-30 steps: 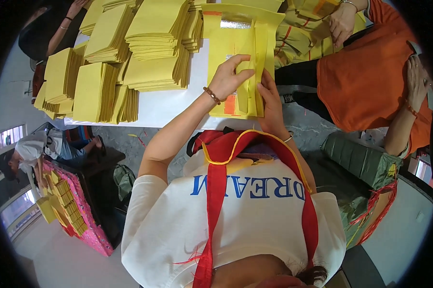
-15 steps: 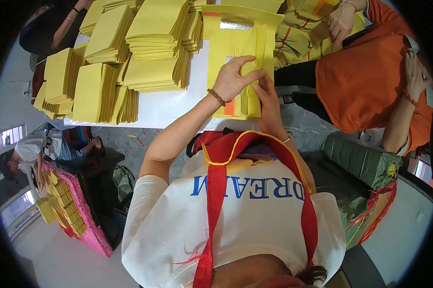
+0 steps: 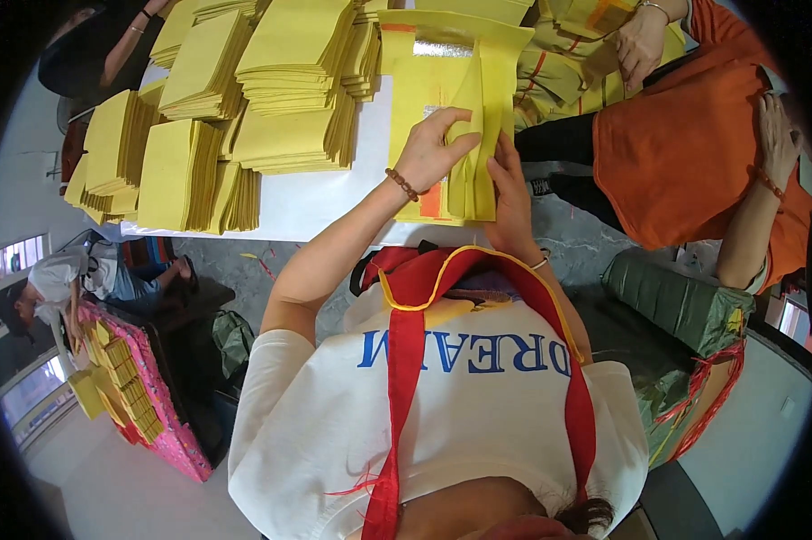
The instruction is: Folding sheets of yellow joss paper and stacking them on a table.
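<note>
Yellow paper sheets [image 3: 410, 81] with orange patches and a silver foil area lie in front of me at the table's edge. Their right part is bent up into a standing fold [image 3: 469, 184]. My left hand [image 3: 431, 155] rests on the sheets from the left, index finger and thumb spread apart, its thumb against the fold. At the right edge, my right hand [image 3: 512, 198] has its thumb and a finger about the paper; its other fingers are hidden.
Thick stacks of yellow paper [image 3: 289, 135] cover the left of the white table [image 3: 311, 202]. Folded yellow bundles [image 3: 559, 81] lie at the right, near a person in orange [image 3: 667, 162]. Green wrapped bales [image 3: 676, 297] stand behind on the right. Another person [image 3: 59, 279] works far left.
My left index finger and thumb have drawn back leftward from the fold and from my right hand. The right fingers have straightened upward along the paper's edge, and the fold stands wider.
</note>
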The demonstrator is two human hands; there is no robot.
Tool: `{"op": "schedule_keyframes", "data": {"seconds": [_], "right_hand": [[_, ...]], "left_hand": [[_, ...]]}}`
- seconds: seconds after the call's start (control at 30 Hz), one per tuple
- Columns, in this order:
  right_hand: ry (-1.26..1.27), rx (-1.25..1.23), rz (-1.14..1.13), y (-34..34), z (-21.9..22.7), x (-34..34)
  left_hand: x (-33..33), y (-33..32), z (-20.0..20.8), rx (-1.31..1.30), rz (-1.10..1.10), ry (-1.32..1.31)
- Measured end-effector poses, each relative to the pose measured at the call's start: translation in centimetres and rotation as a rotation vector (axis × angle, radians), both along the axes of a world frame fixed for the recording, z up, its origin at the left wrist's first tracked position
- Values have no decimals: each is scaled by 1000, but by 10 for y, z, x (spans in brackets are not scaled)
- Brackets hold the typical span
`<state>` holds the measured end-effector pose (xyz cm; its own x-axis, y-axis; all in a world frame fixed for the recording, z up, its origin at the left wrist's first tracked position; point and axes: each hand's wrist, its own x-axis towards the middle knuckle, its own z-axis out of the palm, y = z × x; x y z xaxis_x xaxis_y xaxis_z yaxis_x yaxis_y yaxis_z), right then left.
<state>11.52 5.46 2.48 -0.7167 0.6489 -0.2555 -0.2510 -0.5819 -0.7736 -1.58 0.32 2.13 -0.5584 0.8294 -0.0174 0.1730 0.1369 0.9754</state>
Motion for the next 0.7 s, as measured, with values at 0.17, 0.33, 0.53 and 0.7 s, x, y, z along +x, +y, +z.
{"op": "schedule_keyframes", "data": {"seconds": [0.17,0.33,0.53,0.7], "right_hand": [[-18,230,-30,22,-2,4],[-173,264,258,43,-9,10],[-194,100,254,42,-13,5],[-182,93,215,39,-13,4]], "left_hand": [[-7,-6,7,-88,50,-43],[-19,-7,-3,-13,66,-88],[-13,-10,15,-28,30,-74],[-4,-7,23,-7,-26,16]]}}
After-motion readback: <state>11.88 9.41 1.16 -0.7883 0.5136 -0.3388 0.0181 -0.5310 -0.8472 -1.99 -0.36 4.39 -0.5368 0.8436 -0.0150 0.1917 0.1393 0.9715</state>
